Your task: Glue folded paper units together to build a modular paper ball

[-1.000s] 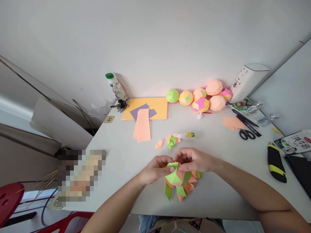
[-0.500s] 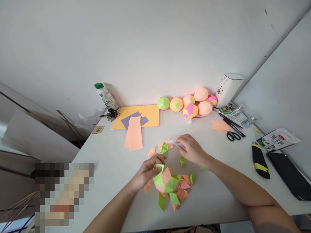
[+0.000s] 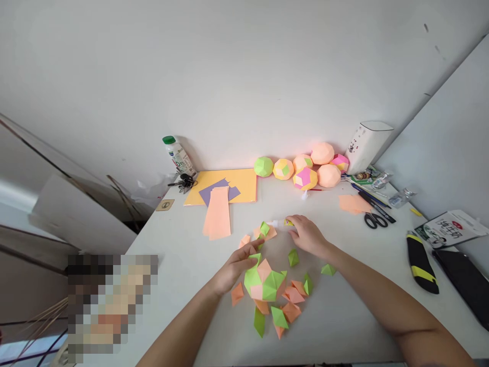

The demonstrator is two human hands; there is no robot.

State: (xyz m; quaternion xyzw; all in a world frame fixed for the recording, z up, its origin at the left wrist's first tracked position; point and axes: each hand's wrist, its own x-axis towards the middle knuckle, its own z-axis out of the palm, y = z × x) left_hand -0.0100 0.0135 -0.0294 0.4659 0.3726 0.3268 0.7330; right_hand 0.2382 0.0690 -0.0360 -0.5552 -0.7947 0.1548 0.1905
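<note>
Two hands are busy. The left hand (image 3: 235, 269) pinches the paper ball (image 3: 263, 285) with its fingers, on the worktop (image 3: 183, 250). The right hand (image 3: 307, 237) curls its fingers round the glue (image 3: 286, 223). I think the ball is light and squashy, so hold its folded edges softly.

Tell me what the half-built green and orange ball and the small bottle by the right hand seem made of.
The ball looks like matte coloured paper: flat facets, sharp creases. The small bottle seems smooth plastic, probably: white nozzle, yellow label, partly covered by the right hand.
</note>
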